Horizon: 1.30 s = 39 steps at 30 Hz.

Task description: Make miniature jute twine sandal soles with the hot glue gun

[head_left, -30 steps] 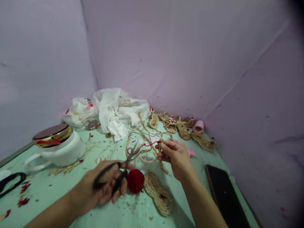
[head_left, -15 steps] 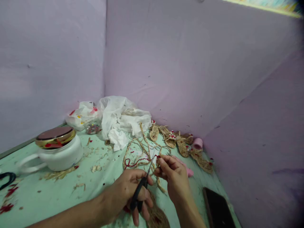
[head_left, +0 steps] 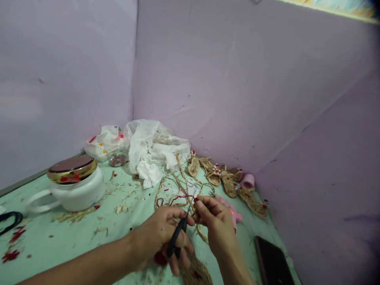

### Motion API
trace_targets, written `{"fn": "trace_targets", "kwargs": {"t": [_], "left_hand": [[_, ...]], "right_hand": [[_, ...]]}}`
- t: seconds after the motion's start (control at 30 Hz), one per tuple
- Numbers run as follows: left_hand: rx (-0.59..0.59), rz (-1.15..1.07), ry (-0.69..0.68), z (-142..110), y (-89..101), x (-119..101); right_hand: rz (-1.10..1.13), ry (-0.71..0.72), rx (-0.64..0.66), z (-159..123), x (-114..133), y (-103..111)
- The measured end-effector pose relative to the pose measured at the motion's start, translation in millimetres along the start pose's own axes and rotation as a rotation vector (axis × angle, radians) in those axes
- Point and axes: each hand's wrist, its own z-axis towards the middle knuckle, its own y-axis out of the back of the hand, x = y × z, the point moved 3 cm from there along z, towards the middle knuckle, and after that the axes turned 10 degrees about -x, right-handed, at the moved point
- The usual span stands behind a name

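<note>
My left hand point(head_left: 169, 233) holds black-handled scissors point(head_left: 177, 237), their thin blades pointing up and away beside my other fingertips. The fingers of my right hand point(head_left: 215, 221) pinch the end of a dark red yarn point(head_left: 181, 196), which trails left in a loop over the cloth. Braided jute cords point(head_left: 178, 180) lie just beyond both hands. Below my left hand rests a coiled jute piece point(head_left: 196, 271) with a bit of red on it. A round red thing point(head_left: 160, 258) shows partly behind my left hand.
A white mug point(head_left: 78, 192) with a gold-rimmed lid point(head_left: 72, 169) stands left. Behind are crumpled white plastic bags point(head_left: 154, 146). Along the wall lie beaded jute pieces point(head_left: 228, 184) and a pink spool point(head_left: 248, 181). A pink glue gun point(head_left: 234, 213) and black phone point(head_left: 273, 261) lie right.
The scissors' blades have come closer to the red yarn at my right fingertips, and my left hand has shifted slightly right. The view has turned a little.
</note>
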Motion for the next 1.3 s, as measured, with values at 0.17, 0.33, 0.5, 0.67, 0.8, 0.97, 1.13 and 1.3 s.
{"fn": "trace_targets", "kwargs": {"t": [0.17,0.33,0.5,0.67,0.8,0.97,1.13,1.3], "left_hand": [[-0.011,0.015,0.031,1,3.7,3],[-0.022,0.019,0.036,3,4.0,7],[-0.012,0.002,0.029,5,4.0,13],[0.014,0.035,0.023,2,1.6,8],[-0.062,0.046,0.0,-3,4.1,-7],[-0.116,0.104,-0.092,-3,15.1,-20],[-0.187,0.175,-0.122,-1,21.9,-23],[-0.281,0.2,-0.151,2,28.1,-31]], "right_hand": [[0.037,-0.028,0.0,0,-1,-1],[0.033,-0.02,0.007,0,1,-2],[0.029,-0.02,0.01,-1,2,-2],[0.029,-0.014,0.018,-2,2,-1],[0.023,-0.018,0.001,-2,3,-1],[0.016,-0.024,-0.001,-3,7,-1],[0.016,-0.017,0.027,-4,9,-1],[0.102,-0.008,-0.038,-1,9,2]]}}
